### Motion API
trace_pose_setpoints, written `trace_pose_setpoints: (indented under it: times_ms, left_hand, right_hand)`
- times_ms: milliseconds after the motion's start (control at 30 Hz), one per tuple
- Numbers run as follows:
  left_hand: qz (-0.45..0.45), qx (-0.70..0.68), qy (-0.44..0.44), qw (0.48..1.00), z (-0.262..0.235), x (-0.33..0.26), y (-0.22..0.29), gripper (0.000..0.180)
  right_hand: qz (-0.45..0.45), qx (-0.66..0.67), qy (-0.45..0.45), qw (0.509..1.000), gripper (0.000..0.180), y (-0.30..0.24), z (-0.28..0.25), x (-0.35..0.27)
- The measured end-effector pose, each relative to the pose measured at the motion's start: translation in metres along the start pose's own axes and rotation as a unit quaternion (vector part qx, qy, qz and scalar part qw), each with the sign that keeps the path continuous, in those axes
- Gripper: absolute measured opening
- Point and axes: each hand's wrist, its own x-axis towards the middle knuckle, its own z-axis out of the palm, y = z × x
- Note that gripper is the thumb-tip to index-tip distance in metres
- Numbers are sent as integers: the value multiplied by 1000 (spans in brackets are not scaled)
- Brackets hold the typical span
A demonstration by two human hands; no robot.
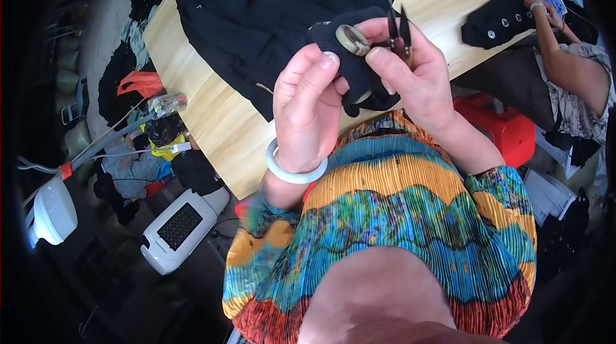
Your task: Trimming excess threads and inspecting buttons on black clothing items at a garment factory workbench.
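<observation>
My left hand point(308, 103), with a pale bangle point(296, 167) on its wrist, is closed on a bunched part of a black garment point(256, 17), thumb pointing up. On that fabric, between my hands, a large olive-grey round button point(351, 37) stands tilted. The thumb and forefinger of my right hand point(417, 71) pinch at the button's right edge. A small pair of dark thread snips point(399, 28) is tucked in the same hand, its two blades pointing up and apart. The rest of the garment spreads over the wooden table point(212, 132). Thread at the button is too small to make out.
Across the table's right end, another person's hands point(542, 10) work at a black piece with several buttons point(505, 23). A red plastic container point(504, 129) stands below the table edge. At left are a lamp point(54, 209), a white machine point(183, 228) and a clear container point(168, 104).
</observation>
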Motion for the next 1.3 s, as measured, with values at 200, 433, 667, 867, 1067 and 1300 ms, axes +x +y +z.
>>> trace_pose_setpoints:
  times_ms: [200,433,667,867,1067,1300]
  left_hand:
    - [-56,-204,-76,974,-12,7,-2,30]
    - [-73,-66,3,995,-24,10,-12,16]
    - [-94,-253,-98,958,-42,8,-1,36]
    - [-16,-375,-258,890,-59,7,-2,48]
    - [-22,-433,-234,870,-57,2,-1,48]
    - [-16,-423,-249,871,-58,0,0,47]
  right_hand:
    - [-31,-88,-33,995,34,15,2,3]
    - [65,-139,-86,984,21,18,-7,9]
    - [22,-87,-57,994,16,19,-2,9]
    - [-1,-108,-115,988,18,6,6,3]
    - [6,-61,-141,988,20,3,8,1]
    - [10,-73,-145,987,20,4,10,0]
